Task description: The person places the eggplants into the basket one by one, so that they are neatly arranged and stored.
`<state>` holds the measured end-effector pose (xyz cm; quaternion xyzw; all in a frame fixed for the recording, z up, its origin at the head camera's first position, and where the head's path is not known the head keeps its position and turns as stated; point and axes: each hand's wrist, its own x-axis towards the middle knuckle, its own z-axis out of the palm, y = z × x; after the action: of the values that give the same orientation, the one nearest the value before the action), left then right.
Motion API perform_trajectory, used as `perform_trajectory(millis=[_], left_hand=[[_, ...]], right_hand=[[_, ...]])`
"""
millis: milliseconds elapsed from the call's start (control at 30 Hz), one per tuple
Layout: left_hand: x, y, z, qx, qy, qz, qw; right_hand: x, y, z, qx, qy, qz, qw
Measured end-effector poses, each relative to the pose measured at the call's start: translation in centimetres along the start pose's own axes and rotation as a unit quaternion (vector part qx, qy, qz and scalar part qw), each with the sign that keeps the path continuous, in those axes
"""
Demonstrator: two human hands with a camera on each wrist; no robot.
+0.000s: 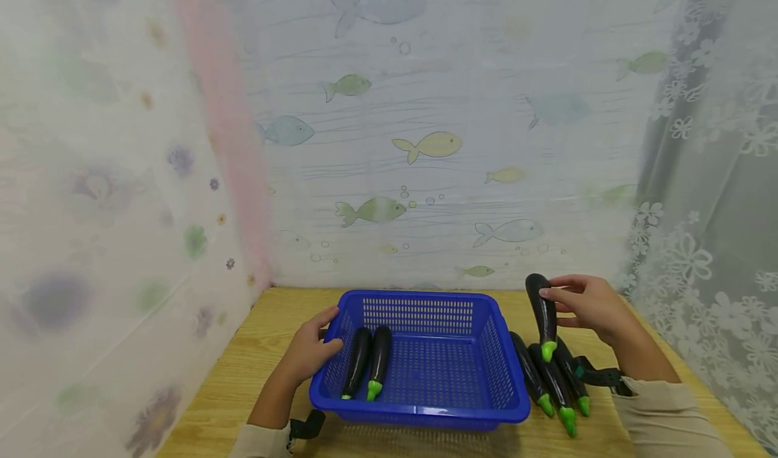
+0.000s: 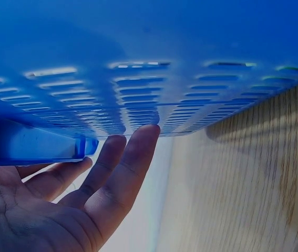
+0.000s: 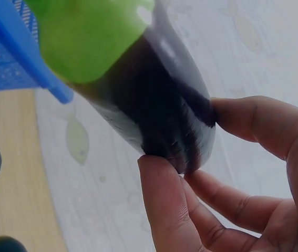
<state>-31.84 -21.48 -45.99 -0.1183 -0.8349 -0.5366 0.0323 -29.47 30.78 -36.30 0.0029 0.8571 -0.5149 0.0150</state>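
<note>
My left hand (image 1: 306, 350) holds the left rim of a blue plastic basket (image 1: 419, 412), its thumb over the edge. In the left wrist view the fingers (image 2: 125, 178) lie along the basket's slotted outer wall. Two dark purple eggplants with green stem ends, a left one (image 1: 357, 362) and a right one (image 1: 380, 360), lie side by side at the basket's left. My right hand (image 1: 592, 309) pinches another eggplant (image 1: 543, 313) between thumb and fingers. It is raised, green stem end downward, to the right of the basket, overlapping the eggplants behind it (image 1: 554, 384).
Those three eggplants lie together on the wooden table (image 1: 249, 370), beside the basket's right wall. A white curtain (image 1: 425, 107) printed with fish stands behind the table. A flowered sheet (image 1: 121, 242) hangs at the left, a lace curtain (image 1: 711, 228) at the right.
</note>
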Motion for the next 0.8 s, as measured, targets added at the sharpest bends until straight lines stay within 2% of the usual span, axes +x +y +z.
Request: perform_trajectory(millis=[433, 800], left_hand=[[0.0, 0.3, 0.0, -0.005, -0.001, -0.004, 1.0000], [0.0, 0.3, 0.0, -0.003, -0.001, -0.006, 1.0000]], right_hand=[[0.7, -1.6, 2.3, 0.026, -0.022, -0.009, 0.9994], [1.2, -2.2, 4.3, 0.026, -0.033, -0.010, 0.9991]])
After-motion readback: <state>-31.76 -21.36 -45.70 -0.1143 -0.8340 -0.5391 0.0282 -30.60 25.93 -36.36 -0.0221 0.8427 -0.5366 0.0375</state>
